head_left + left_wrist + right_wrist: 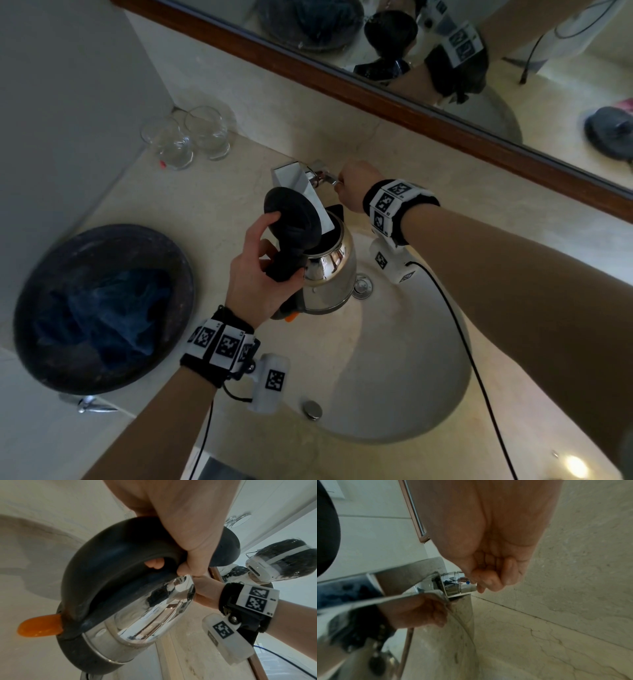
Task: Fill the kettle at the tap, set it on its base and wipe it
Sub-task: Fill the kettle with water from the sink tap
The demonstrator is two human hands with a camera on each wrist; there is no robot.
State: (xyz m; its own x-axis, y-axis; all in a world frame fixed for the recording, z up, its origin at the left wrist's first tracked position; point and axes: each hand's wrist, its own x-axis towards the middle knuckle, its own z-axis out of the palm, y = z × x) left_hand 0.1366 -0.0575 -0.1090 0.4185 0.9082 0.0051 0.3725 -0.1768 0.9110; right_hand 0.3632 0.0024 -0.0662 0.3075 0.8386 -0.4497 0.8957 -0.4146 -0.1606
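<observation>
A shiny steel kettle (327, 274) with a black handle and an orange switch (40, 625) hangs over the sink basin (404, 370). My left hand (255, 274) grips its handle (109, 561), and the index finger holds the black lid (291, 217) tipped open. The kettle's mouth sits under the flat chrome spout of the tap (299, 181). My right hand (352, 186) pinches the tap's lever (464, 583) at the back of the sink. No running water can be made out.
Two upturned glasses (186, 140) stand at the back left corner of the marble counter. A dark round bin (99, 308) with a blue liner sits left of the sink. A mirror (445, 51) runs along the back wall. A drain plug (362, 284) lies in the basin.
</observation>
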